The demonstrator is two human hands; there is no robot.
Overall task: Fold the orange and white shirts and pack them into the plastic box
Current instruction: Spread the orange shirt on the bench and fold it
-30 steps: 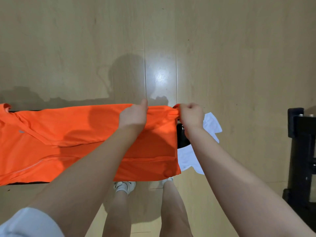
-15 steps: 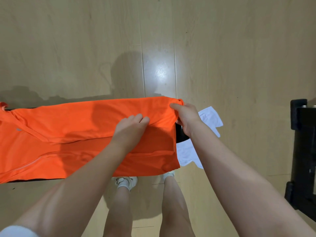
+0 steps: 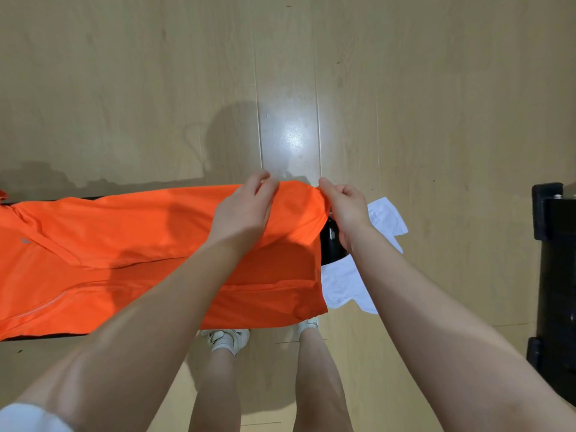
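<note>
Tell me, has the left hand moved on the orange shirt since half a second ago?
Yes. The left hand went from lower on the orange shirt up to its far edge, nearer the right hand.

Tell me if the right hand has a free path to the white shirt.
Probably yes: the right hand pinches the orange shirt just beside the white shirt, with nothing between.
</note>
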